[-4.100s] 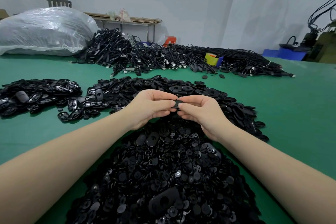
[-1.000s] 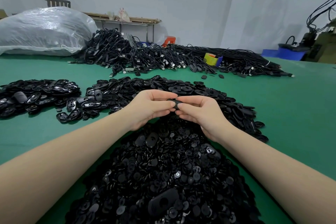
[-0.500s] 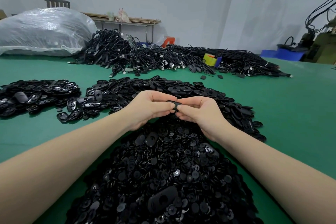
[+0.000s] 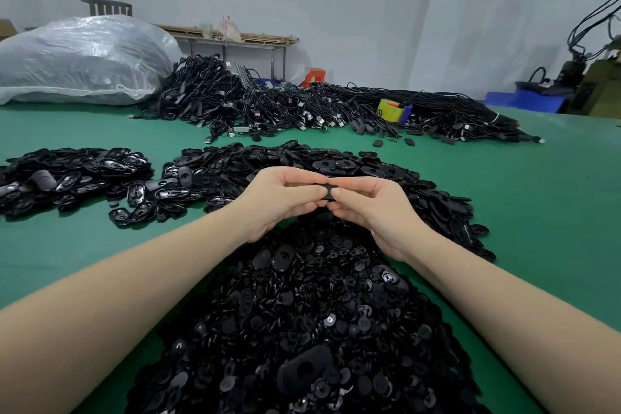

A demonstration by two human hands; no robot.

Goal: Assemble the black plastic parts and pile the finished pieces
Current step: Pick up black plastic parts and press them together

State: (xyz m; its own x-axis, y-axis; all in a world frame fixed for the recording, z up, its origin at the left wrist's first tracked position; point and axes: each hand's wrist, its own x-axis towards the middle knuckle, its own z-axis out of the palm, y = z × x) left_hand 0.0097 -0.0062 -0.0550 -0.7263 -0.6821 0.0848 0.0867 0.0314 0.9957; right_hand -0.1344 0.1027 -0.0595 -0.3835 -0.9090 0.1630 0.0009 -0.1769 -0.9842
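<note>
My left hand (image 4: 285, 198) and my right hand (image 4: 369, 205) meet above the green table (image 4: 537, 198), both pinching one small black plastic part (image 4: 329, 191) between thumbs and fingertips; most of it is hidden by the fingers. Below my hands lies a big heap of small round black pieces (image 4: 302, 329) with a larger oval shell (image 4: 304, 371) on it. Behind my hands spreads a pile of black oval shells (image 4: 336, 161). A separate pile of oval pieces (image 4: 67, 175) lies at the left.
A mass of black cables (image 4: 302, 107) stretches across the far table, with a yellow tape roll (image 4: 389, 110) on it. A large clear plastic bag (image 4: 80, 60) sits at the back left. Blue bins (image 4: 524, 101) and machinery stand at the far right.
My hands have stayed together on the small black part; the fingers shifted slightly around it. The piles have not moved.
</note>
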